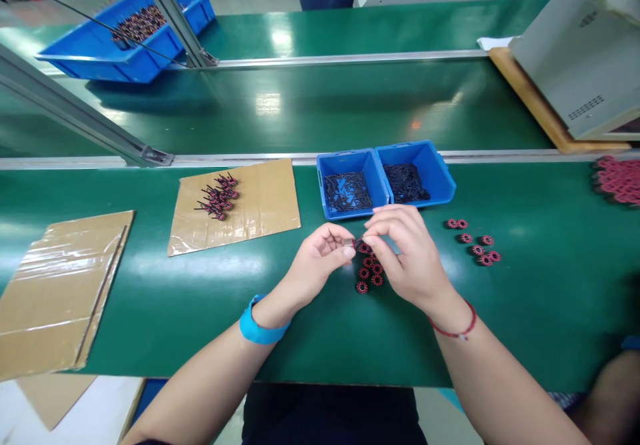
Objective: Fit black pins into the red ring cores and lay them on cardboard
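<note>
My left hand [317, 258] is closed, thumb against forefinger, on a small red-and-black wound motor stator [353, 245], mostly hidden by the fingertips. Close beside it, my right hand [410, 255] pinches a thin black piece [361, 239] at the stator; whether it is a tube or a wire end is too small to tell. Beneath and between the hands lies a group of loose stators [364, 273] on the green table. Just beyond the fingers stand two blue bins, a left one [353, 216] and a right one [440, 188], holding short thin black tubes [345, 190].
Stators with black tubes standing out [220, 198] lie on a cardboard sheet [265, 198] to the left. More loose stators [477, 250] lie right, with a pile [620, 179] at the far right. A metal post [85, 105] rises left; another person's arm [613, 391] shows lower right.
</note>
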Available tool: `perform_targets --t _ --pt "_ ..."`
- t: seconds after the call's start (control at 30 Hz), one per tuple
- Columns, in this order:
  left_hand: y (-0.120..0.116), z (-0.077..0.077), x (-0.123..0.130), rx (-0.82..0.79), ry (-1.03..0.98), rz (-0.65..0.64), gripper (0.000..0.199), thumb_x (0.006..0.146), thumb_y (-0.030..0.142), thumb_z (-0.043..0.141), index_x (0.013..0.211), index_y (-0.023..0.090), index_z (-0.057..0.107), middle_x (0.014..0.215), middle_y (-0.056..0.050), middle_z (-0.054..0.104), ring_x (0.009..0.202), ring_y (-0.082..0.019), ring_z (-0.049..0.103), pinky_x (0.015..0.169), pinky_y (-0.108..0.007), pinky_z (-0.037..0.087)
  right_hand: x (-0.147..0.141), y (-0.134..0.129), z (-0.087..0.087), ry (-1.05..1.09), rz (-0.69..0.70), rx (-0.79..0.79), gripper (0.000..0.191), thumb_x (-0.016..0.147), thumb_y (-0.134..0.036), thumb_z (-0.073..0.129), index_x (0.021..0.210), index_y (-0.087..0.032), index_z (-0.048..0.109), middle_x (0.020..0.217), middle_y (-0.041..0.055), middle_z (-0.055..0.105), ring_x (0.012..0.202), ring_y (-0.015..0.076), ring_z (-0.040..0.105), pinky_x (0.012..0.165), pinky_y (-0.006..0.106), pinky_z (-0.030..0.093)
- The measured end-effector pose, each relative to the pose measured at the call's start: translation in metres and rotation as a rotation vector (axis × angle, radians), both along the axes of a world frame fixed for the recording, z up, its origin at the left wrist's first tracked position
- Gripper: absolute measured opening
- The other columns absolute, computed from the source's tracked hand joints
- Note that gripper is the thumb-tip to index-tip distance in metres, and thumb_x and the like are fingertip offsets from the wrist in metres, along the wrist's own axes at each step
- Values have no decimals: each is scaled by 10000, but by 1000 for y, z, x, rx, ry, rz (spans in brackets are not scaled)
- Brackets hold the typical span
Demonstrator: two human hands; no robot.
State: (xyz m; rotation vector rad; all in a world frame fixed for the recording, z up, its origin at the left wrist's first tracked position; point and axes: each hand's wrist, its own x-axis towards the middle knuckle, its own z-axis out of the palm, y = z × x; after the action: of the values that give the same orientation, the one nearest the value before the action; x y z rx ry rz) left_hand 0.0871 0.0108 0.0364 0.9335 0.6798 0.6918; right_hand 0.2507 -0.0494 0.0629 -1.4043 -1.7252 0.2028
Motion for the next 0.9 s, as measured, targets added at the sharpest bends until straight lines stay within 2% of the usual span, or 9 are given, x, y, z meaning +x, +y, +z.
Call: perform_targets --t 0.17,0.23,0.33,0.4,0.47,0.57,0.67,0.8,0.9 --pt "2 -3 -3 52 58 -54 219 807 314 771 918 164 655 711 21 627 664 -94 580 678 -236 440 17 -1 5 54 -192 167 88 928 -183 596 866 -243 611 871 31 684 952 225 633 898 432 487" --pt "2 -3 -3 28 38 -77 224 839 343 738 946 165 655 734 9 656 662 -99 606 682 -244 449 20 -1 4 178 -185 68 86 923 -188 606 857 -236 633 890 30 683 927 205 639 865 398 501" --pt "1 -2 -3 -44 -40 -101 242 839 359 739 949 166 644 776 -2 688 629 -103 633 651 -248 473 16 0 1 423 -9 -268 76 919 -218 613 883 -229 678 938 29 683 886 173 649 809 342 522" --pt "1 0 -3 -81 -82 -108 242 833 354 748 927 162 635 765 -3 697 606 -103 642 625 -240 484 10 2 -2 582 96 -427 92 920 -252 611 913 -225 698 953 30 678 875 166 653 798 330 527" --pt "0 2 -2 -98 -104 -115 244 828 349 757 911 157 630 750 -5 704 594 -103 648 610 -233 493 5 3 -4 703 145 -485 106 917 -282 619 896 -218 701 931 27 675 862 163 650 790 324 523" --pt "0 4 -1 -112 -109 -113 263 815 353 771 892 151 622 733 -9 706 583 -105 648 600 -233 506 1 5 -6 779 150 -478 138 916 -302 629 823 -208 668 849 16 679 807 159 639 759 315 515" --pt "0 5 -1 -129 -110 -105 278 805 361 779 866 145 614 716 -7 695 567 -101 636 583 -228 507 0 3 -6 573 72 -371 164 936 -261 600 787 -206 641 810 14 676 776 161 625 754 326 500" --pt "1 3 -1 -191 -125 -75 266 821 357 764 868 146 609 690 0 680 542 -92 619 549 -208 485 4 0 -1 84 -122 -24 132 940 -186 573 826 -214 636 850 38 691 843 194 632 804 366 473" --pt "3 1 -1 -253 -155 -44 261 818 351 766 862 140 618 687 -8 683 541 -92 621 547 -203 481 11 14 6 28 -247 81 135 953 -191 554 845 -223 630 864 52 701 858 205 654 806 358 501"
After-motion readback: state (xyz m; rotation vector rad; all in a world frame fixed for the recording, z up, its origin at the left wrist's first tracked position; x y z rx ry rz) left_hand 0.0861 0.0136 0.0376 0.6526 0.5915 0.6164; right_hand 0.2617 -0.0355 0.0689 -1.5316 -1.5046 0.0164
